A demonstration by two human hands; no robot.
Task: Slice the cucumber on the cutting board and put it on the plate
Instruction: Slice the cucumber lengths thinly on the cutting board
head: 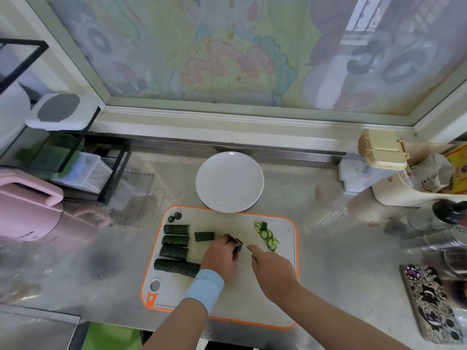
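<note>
An orange-rimmed white cutting board (pixel 171 294) lies at the counter's front. On its left side lie several dark cucumber lengths (pixel 174 251), a shorter piece (pixel 204 236) and two end stubs (pixel 174 217). A row of thin slices (pixel 267 236) sits at the board's right. My left hand (pixel 221 258), with a blue wristband, holds down a small cucumber piece (pixel 238 245) with curled fingers. My right hand (pixel 274 269) is just right of it, index finger stretched forward, gripping a knife that barely shows edge-on. The white plate (pixel 229 181) stands bare behind the board.
A pink appliance (pixel 27 213) and a black wire rack (pixel 75 168) stand at the left. A beige box (pixel 382 150), paper bags and shakers (pixel 447 236) crowd the right. A patterned phone (pixel 432 304) lies at the front right. A window runs along the back.
</note>
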